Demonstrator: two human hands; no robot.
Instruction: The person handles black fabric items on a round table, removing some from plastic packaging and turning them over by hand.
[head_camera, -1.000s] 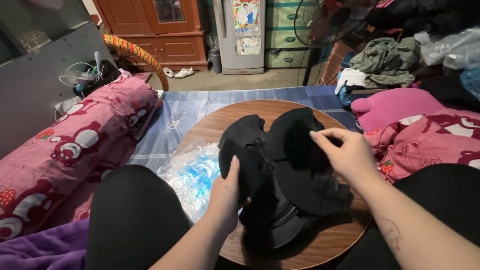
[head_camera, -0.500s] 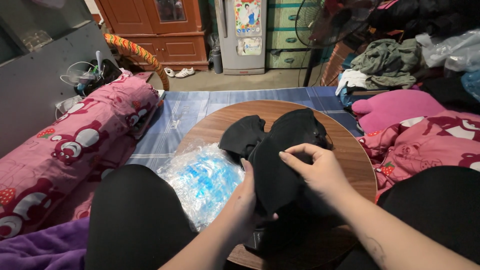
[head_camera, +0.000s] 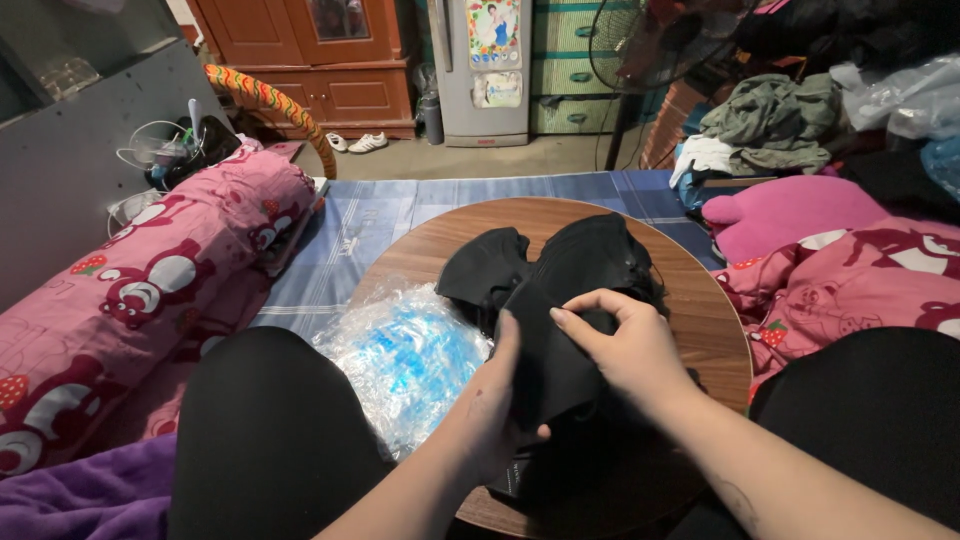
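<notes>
Head view showed both hands had drawn nearer together: left hand (head_camera: 495, 415) and right hand (head_camera: 625, 350) gripped the black garment (head_camera: 560, 290), now folded narrower, on the round wooden table (head_camera: 700, 310).

Support: round wooden table (head_camera: 700, 310), set on blue striped mat (head_camera: 400, 215).
On it, centre: black fabric pieces (head_camera: 560, 290), piled.
Near-left edge: clear plastic bag (head_camera: 405, 350), blue contents, overhanging.

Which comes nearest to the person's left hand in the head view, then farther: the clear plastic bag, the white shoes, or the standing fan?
From the left hand:
1. Clear plastic bag, just beside it, leftward on the table.
2. White shoes, far off on the floor, up-left.
3. Standing fan, farthest, up-right.
</notes>
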